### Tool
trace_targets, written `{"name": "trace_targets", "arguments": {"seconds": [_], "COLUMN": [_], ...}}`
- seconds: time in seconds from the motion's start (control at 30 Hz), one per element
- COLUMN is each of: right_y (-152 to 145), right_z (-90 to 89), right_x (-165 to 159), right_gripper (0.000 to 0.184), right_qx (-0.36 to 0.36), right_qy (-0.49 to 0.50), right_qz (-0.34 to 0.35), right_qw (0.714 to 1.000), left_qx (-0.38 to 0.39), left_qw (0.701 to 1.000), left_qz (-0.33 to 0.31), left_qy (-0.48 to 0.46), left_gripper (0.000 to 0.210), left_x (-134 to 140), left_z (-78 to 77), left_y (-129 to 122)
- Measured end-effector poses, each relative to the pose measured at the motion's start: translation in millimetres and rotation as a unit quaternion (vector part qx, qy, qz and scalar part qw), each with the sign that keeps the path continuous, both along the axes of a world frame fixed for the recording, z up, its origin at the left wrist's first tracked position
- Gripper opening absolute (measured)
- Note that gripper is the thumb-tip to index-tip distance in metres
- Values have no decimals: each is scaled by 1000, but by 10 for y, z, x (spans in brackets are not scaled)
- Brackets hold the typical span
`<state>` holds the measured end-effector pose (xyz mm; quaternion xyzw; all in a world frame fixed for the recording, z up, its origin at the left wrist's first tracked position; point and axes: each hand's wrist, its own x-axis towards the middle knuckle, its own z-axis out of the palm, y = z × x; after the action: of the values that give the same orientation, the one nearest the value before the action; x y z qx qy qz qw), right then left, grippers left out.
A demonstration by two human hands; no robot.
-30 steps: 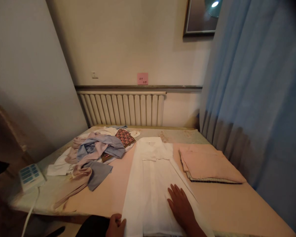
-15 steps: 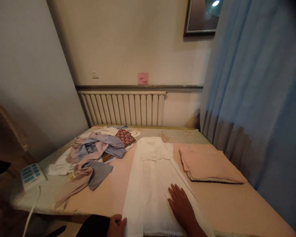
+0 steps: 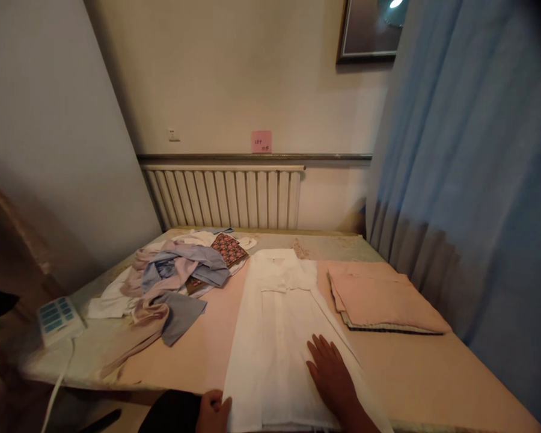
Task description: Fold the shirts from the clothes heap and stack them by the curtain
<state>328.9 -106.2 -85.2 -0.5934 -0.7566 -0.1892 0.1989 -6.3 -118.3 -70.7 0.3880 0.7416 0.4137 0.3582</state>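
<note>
A white long-sleeved shirt (image 3: 277,355) lies lengthwise on the table, its collar pointing away from me and its lower end at the near edge. My right hand (image 3: 332,379) rests flat on the shirt's right side with fingers spread. At the lower left edge of the shirt, my left hand (image 3: 214,413) has its fingers curled in, closed on the fabric there. The bottom of the left hand is cut off by the frame.
To the left is a heap of rumpled clothes (image 3: 175,264). Folded pink garments (image 3: 385,297) lie to the right. A white power strip (image 3: 59,322) with a cord sits at the table's left corner. A blue curtain (image 3: 469,150) hangs along the right side.
Both hands and the shirt stay where they were. The view has shifted only very slightly.
</note>
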Motion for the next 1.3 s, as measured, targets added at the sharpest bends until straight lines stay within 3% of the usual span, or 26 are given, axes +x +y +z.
{"name": "trace_targets", "arguments": {"seconds": [0.27, 0.57, 1.3], "right_y": [-8, -5, -4], "right_z": [26, 31, 29], "right_x": [-8, -11, -4], "right_gripper": [41, 42, 40], "right_qx": [-6, -15, 7], "right_qy": [12, 5, 5], "right_qz": [0, -9, 0], "right_qw": [1000, 1000, 1000], "left_qx": [-6, 9, -26], "left_qw": [1000, 999, 995], "left_qz": [-8, -27, -62], "left_qy": [-9, -15, 75], "left_gripper": [29, 31, 17], "left_x": [-17, -49, -36], "left_z": [-17, -144, 81], "left_y": [-34, -25, -78]}}
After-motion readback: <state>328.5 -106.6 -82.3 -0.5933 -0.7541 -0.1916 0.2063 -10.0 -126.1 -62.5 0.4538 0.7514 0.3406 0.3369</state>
